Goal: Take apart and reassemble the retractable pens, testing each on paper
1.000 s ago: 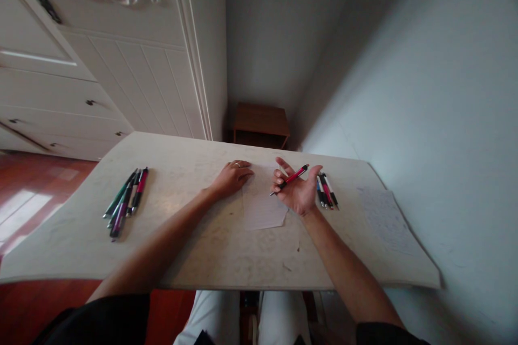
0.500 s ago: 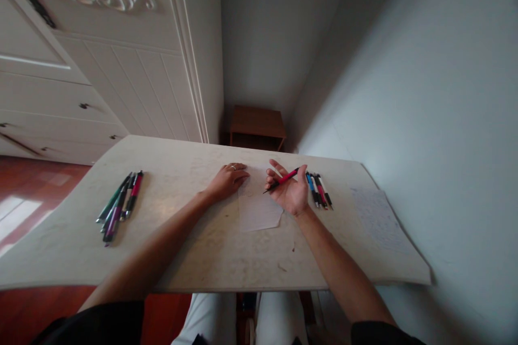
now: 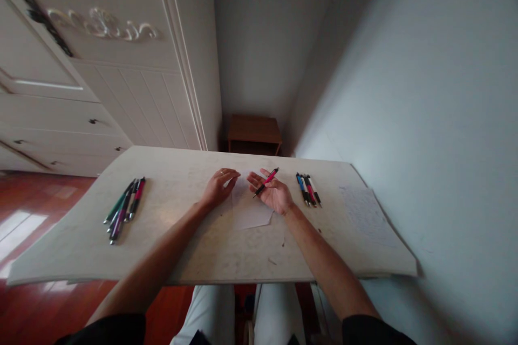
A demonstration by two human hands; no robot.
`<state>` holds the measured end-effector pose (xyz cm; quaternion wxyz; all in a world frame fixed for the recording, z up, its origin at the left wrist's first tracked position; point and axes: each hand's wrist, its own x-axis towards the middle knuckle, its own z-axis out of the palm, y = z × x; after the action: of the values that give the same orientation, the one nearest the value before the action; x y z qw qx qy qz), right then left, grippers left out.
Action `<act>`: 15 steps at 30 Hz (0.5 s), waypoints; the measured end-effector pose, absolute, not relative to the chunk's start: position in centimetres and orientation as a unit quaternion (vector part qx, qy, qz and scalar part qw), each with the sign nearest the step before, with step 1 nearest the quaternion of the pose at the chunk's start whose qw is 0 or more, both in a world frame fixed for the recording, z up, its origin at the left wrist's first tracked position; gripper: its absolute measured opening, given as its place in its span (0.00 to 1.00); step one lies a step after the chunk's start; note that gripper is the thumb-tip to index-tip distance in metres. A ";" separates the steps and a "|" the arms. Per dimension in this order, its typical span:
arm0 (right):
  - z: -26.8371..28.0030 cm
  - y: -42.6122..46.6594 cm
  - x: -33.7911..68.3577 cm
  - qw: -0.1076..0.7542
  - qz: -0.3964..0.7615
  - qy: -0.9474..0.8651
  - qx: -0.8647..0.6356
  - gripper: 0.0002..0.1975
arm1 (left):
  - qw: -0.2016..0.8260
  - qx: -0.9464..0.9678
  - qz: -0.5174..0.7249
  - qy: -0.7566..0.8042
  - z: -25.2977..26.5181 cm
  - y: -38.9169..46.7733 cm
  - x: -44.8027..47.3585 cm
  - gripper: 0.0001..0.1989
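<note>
We see the right hand (image 3: 276, 197) gripping a pink pen (image 3: 270, 177) above paper (image 3: 253, 216). The left hand (image 3: 216, 190) curves, thumb and fingers apart.

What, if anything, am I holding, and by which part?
Your right grip holds a pink-and-black pen near the middle of its barrel. No held thing shows in your left grip.

Room btwn L hand (image 3: 219, 190) & pen pile (image 3: 121, 215); pen row (image 3: 309, 190) in way R of R hand (image 3: 275, 197).
</note>
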<state>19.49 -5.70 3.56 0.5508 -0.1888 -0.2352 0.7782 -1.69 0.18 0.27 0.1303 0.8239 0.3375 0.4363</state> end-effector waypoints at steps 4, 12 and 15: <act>4.1 -6.3 19.2 0.556 0.768 -0.252 -0.194 0.24 | 0.155 0.781 0.477 0.372 0.5 -2.2 -1.5 0.10; 3.9 -8.8 20.4 0.589 0.732 -0.263 -0.220 0.19 | 0.203 0.756 0.437 0.442 0.2 -8.3 -1.8 0.11; 3.7 -10.4 21.6 0.611 0.715 -0.258 -0.220 0.16 | 0.210 0.751 0.420 0.464 -0.3 -9.8 -2.4 0.11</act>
<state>21.59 -10.45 3.72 0.6108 -0.2202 -0.2583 0.7153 -2.37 -9.77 -0.33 0.2103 0.7507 0.4643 0.4203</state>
